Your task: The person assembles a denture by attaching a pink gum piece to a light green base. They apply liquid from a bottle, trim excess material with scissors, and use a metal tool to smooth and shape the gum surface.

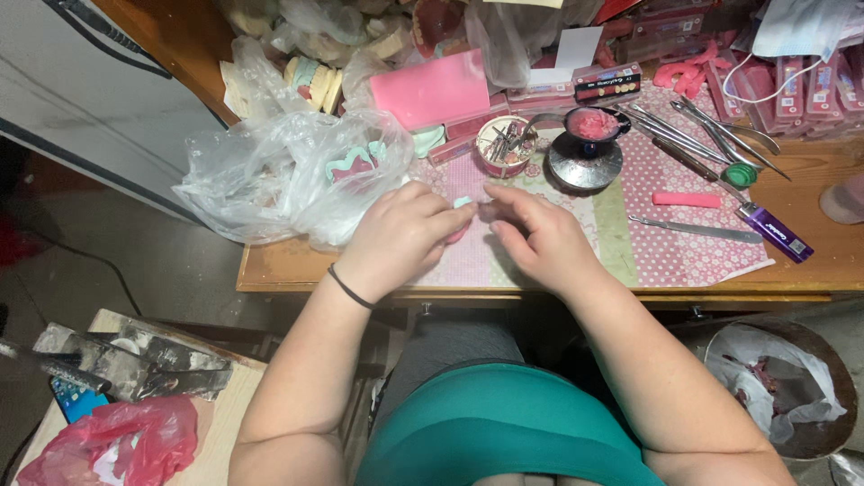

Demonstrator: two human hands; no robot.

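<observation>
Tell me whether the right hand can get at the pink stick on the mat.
Probably yes. The right hand is busy on a small piece with the left hand, but bare mat lies between it and the pink stick.

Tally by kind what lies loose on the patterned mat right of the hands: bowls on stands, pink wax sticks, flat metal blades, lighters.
Bowl on stand: 1
Pink wax stick: 1
Flat metal blade: 1
Purple lighter: 1
Total: 4
</observation>
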